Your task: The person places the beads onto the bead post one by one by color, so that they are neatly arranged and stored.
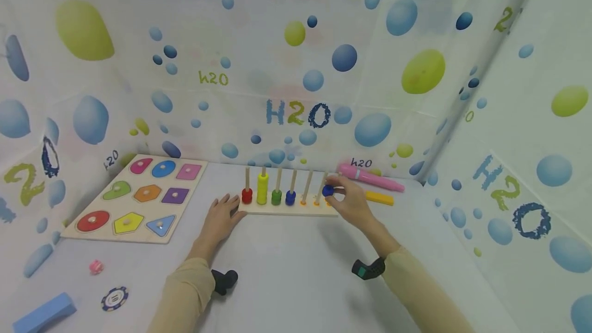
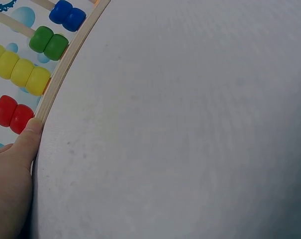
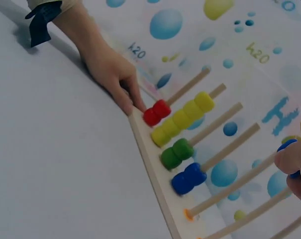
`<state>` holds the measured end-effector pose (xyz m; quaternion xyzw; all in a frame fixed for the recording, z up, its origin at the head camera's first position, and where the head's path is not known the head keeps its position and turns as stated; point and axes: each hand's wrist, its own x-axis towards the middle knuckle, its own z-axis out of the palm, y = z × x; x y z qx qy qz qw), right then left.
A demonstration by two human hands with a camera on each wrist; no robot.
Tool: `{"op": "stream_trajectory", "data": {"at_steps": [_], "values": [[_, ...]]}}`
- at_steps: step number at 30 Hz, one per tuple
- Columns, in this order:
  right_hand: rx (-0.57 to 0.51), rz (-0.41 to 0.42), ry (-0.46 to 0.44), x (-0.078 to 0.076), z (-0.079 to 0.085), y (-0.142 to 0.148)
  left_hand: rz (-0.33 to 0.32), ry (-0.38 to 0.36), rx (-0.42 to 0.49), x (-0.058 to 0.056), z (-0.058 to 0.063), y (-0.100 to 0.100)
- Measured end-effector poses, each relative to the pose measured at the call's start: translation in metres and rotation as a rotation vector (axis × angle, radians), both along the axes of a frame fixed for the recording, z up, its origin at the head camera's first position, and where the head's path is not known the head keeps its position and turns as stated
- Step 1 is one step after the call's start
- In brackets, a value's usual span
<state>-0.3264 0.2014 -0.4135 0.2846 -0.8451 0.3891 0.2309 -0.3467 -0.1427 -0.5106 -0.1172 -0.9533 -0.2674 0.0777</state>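
A wooden peg board (image 1: 289, 210) stands in front of me with colored beads on its upright pegs: red beads (image 1: 247, 196), a tall yellow stack (image 1: 262, 189), green beads (image 1: 276, 197) and blue beads (image 1: 290, 198). My left hand (image 1: 221, 222) rests at the board's left end, its thumb (image 2: 32, 130) touching the front edge beside the red beads. Between thumb and fingers, my right hand (image 1: 353, 202) pinches a loose blue bead (image 1: 328, 190) near the rightmost pegs. Whether that bead is around a peg is hidden by the fingers.
A shape puzzle board (image 1: 154, 194) lies at the left. Closer in are a pink piece (image 1: 96, 266), a poker chip (image 1: 114, 298) and a blue block (image 1: 45, 313). Behind my right hand lie a pink pen-like object (image 1: 370, 178) and a yellow block (image 1: 379, 198). A patterned curtain (image 1: 259, 55) borders the table.
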Motion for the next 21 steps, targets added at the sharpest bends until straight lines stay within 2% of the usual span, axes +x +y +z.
{"op": "stream_trajectory", "data": {"at_steps": [6, 11, 16, 21], "values": [[-0.032, 0.038, -0.013, -0.02, 0.011, -0.034, 0.002, 0.0, -0.001, 0.0, -0.003, -0.003], [-0.025, 0.038, -0.038, -0.038, 0.018, -0.056, -0.002, 0.003, 0.007, 0.0, -0.004, -0.002], [0.04, 0.048, -0.041, -0.05, 0.023, -0.069, -0.001, 0.01, 0.0, 0.0, -0.003, -0.001], [0.116, 0.06, -0.035, -0.056, 0.025, -0.076, 0.003, 0.009, 0.0, 0.0, -0.001, -0.001]]}}
